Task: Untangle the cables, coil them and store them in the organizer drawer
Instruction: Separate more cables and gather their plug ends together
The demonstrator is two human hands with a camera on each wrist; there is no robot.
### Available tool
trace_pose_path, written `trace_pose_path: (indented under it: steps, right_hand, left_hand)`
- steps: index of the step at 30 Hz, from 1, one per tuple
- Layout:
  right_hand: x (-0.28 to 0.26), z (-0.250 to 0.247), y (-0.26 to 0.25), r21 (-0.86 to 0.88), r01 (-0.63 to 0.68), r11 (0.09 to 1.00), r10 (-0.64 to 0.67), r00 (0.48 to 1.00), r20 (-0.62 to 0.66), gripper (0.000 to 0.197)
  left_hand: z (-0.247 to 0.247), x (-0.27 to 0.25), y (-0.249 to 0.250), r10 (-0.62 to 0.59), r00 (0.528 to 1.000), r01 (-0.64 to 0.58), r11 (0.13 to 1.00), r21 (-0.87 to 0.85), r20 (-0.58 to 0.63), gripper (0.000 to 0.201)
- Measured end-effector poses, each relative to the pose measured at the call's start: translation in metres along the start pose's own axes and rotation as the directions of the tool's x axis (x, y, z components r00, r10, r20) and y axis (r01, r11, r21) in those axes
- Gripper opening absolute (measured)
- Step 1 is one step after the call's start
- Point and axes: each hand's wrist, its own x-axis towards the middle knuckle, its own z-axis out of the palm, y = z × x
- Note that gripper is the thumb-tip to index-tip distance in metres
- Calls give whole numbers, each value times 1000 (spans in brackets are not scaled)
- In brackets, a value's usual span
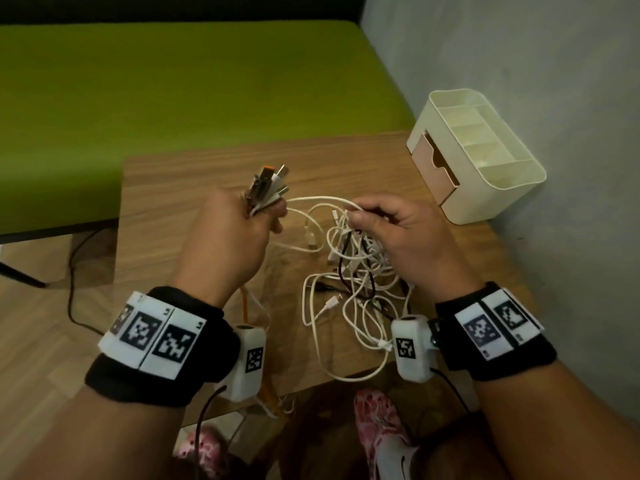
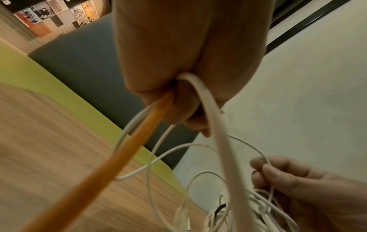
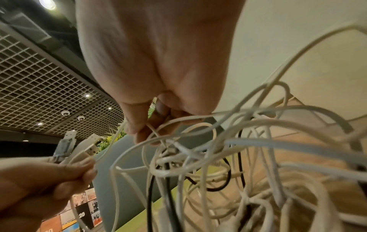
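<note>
A tangle of white and black cables [image 1: 356,271] lies on the wooden table [image 1: 194,188] between my hands. My left hand [image 1: 242,216] grips a bundle of USB plug ends [image 1: 268,183] pointing up; an orange cable [image 2: 123,152] and white cables [image 2: 218,125] hang from its fist. My right hand [image 1: 381,220] pinches a white cable [image 1: 322,200] that runs across to the left hand, lifted over the tangle [image 3: 208,157]. The cream organizer [image 1: 485,168] stands at the table's far right, its tan drawer [image 1: 438,168] slightly open.
A green bench [image 1: 173,98] runs behind the table. A grey wall [image 1: 554,98] sits close on the right, just behind the organizer. A black cord [image 1: 74,271] trails on the floor at left. Pink shoes [image 1: 377,420] show below the table's near edge.
</note>
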Motion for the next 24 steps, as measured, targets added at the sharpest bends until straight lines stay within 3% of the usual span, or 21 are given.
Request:
trace_pose_path:
  steps: [2, 4, 6, 10, 13, 15, 17, 20, 24]
  right_hand:
    - [1, 2, 5, -97, 62, 993, -61, 998, 8, 17]
    - [1, 7, 8, -244, 166, 955, -159, 986, 48, 17]
    - [0, 15, 10, -312, 270, 911, -261, 963, 71, 17]
    - [1, 22, 9, -337, 353, 873, -351, 934, 68, 20]
    - [0, 23, 6, -362, 393, 846, -399, 915, 61, 19]
    - [0, 20, 4, -401, 352, 845, -337, 935, 112, 18]
    - [0, 17, 5, -534, 236, 812, -132, 965, 226, 21]
    - [3, 11, 11, -703, 112, 702, 125, 953, 277, 33]
    - [4, 9, 14, -720, 55, 692, 107, 978, 178, 37]
  left_hand:
    - [1, -1, 2, 7, 998, -14, 994, -108, -69, 16]
    - [2, -2, 10, 34, 994, -68, 942, -328, -108, 10]
    - [9, -7, 18, 101, 993, -113, 922, -371, -54, 15]
    - [27, -17, 20, 183, 963, -191, 981, 20, 200, 19]
    - [25, -14, 19, 198, 968, -217, 969, 118, 155, 28]
    - [20, -11, 19, 186, 975, -192, 981, 37, 121, 30]
    - [13, -10, 19, 149, 985, -130, 972, -198, 82, 31]
    - [0, -11, 23, 89, 995, -54, 852, -520, 42, 27]
    - [-7, -8, 18, 58, 996, -6, 803, -596, 68, 31]
